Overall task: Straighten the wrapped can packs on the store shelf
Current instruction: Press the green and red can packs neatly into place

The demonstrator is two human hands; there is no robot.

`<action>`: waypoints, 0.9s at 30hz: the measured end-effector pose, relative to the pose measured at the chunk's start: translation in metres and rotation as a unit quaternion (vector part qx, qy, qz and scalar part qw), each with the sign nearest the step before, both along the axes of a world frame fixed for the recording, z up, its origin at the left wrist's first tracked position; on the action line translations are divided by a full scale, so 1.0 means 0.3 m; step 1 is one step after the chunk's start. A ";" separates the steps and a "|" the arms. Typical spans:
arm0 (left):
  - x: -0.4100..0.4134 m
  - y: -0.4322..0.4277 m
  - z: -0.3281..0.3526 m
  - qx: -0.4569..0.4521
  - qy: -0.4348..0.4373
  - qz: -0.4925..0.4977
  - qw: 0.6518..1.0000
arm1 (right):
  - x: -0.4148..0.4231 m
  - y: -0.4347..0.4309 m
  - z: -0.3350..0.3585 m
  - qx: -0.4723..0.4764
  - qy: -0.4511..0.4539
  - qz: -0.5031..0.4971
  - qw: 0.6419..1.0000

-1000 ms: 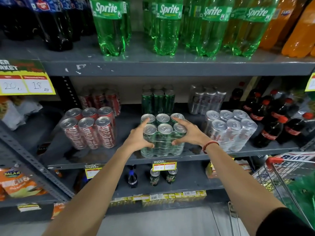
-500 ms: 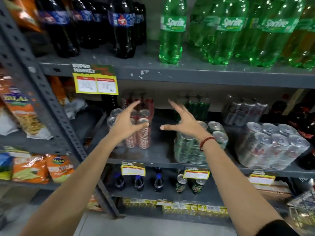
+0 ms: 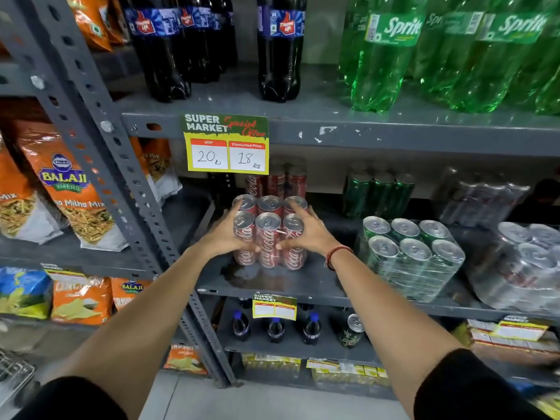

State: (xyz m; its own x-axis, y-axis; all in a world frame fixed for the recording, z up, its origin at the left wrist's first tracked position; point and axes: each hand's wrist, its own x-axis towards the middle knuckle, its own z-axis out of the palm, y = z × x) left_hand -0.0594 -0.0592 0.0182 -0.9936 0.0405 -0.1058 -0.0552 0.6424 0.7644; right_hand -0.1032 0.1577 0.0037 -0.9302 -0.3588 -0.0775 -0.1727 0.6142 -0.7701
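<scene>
A wrapped pack of red Coca-Cola cans (image 3: 269, 237) stands on the grey middle shelf (image 3: 303, 283) at its left end. My left hand (image 3: 225, 234) grips the pack's left side and my right hand (image 3: 306, 234) grips its right side, thumbs across the front. To the right stands a wrapped pack of green cans (image 3: 412, 256), and further right a wrapped pack of silver cans (image 3: 524, 268). Behind them stand a second red pack (image 3: 277, 180), a second green pack (image 3: 378, 192) and a second silver pack (image 3: 478, 195).
A slotted grey upright (image 3: 127, 183) stands just left of the red pack. A price tag (image 3: 226, 144) hangs from the shelf above, which holds dark cola bottles (image 3: 278, 50) and green Sprite bottles (image 3: 388, 53). Snack bags (image 3: 63, 189) fill the left bay. Small bottles (image 3: 275, 328) stand below.
My hands let go of the green can pack, swung left with fingers spread, and now clasp the red Coca-Cola pack from both sides. The view has shifted left and closer.
</scene>
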 end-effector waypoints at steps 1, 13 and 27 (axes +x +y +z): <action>-0.016 -0.010 -0.022 0.014 -0.001 0.005 1.000 | -0.003 -0.003 -0.004 -0.002 0.006 -0.009 1.000; -0.025 -0.006 -0.045 0.007 -0.016 0.029 0.999 | 0.015 0.005 0.028 0.029 0.024 -0.021 0.999; 0.097 0.013 -0.047 -0.050 0.005 0.049 0.998 | 0.114 0.034 -0.004 0.024 0.016 -0.011 1.000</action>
